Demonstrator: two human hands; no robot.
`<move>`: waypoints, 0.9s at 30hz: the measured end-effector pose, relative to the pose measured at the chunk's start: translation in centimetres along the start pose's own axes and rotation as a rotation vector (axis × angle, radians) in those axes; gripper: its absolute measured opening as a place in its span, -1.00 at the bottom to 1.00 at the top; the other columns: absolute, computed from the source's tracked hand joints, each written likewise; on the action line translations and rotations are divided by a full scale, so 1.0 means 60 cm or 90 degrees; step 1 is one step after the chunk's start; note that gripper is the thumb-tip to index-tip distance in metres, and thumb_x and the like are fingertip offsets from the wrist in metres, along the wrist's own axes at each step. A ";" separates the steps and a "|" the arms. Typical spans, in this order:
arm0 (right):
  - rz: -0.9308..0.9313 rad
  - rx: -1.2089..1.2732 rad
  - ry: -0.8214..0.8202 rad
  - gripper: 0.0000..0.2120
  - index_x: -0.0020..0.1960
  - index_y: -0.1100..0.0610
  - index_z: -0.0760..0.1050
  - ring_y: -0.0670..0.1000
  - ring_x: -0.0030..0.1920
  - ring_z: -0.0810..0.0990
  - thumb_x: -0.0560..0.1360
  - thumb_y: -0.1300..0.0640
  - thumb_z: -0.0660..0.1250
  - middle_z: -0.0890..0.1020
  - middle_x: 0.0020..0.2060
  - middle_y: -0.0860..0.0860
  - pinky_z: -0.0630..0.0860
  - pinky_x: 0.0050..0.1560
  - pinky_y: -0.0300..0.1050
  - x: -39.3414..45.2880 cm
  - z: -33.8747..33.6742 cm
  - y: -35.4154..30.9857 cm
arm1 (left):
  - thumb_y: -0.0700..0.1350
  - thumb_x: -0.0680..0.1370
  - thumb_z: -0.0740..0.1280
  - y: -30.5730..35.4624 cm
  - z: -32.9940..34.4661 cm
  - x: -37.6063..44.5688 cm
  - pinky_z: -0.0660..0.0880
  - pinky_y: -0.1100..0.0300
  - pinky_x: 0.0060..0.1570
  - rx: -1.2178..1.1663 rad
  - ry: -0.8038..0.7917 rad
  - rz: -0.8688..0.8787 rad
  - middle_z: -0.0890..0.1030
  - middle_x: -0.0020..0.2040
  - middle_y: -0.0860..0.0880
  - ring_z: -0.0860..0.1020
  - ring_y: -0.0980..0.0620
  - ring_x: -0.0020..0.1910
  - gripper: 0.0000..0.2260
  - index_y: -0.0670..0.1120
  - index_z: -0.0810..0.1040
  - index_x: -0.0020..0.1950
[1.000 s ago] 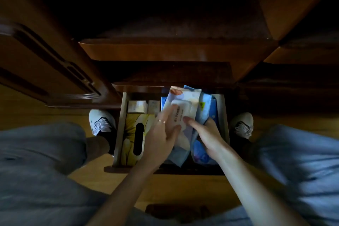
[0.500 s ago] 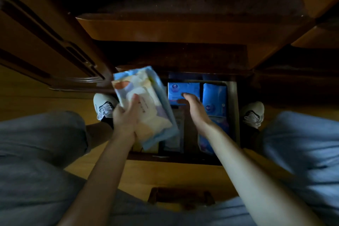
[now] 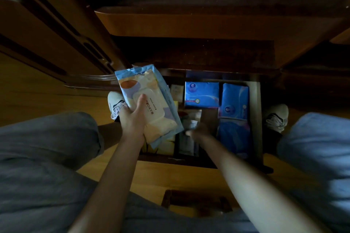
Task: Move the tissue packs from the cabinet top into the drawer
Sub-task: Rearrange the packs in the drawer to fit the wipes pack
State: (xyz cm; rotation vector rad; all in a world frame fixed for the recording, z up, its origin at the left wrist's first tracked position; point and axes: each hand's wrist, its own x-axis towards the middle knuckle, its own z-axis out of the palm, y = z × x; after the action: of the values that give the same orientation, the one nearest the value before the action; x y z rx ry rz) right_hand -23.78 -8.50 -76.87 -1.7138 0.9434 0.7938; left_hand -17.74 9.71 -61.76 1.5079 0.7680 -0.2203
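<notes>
Head view: the left hand point(image 3: 132, 119) grips a wet-wipe pack point(image 3: 149, 104), held tilted above the open drawer's point(image 3: 257, 119) left side. The right hand point(image 3: 198, 130) reaches into the drawer, blurred, so I cannot tell its grip. Two blue tissue packs point(image 3: 201, 94) lie inside the drawer at the back.

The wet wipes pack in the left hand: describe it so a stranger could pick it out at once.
Start at the open wooden drawer low in the middle of the view. Above its left edge, the left hand holds up the wet wipes pack, tilted. Unlike the plain blue tissue packs lying flat in the drawer, it is cream and orange with a pale blue border and a white flip lid.
</notes>
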 end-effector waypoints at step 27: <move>-0.168 0.255 -0.126 -0.55 0.33 -0.12 0.46 -0.03 0.06 0.72 0.49 -0.10 0.49 0.72 0.09 -0.06 0.67 0.04 -0.02 -0.156 -0.140 -0.038 | 0.46 0.53 0.09 -0.094 0.103 -0.082 0.61 0.07 0.06 0.186 -0.356 -0.110 0.59 0.25 -0.03 0.62 0.03 0.13 -0.34 -0.01 0.40 0.40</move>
State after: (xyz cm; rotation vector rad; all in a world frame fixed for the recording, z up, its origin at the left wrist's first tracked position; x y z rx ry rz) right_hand -25.63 -13.87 -65.42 -1.3471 0.6691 0.5438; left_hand -22.74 1.74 -64.24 1.5440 0.4217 -0.8760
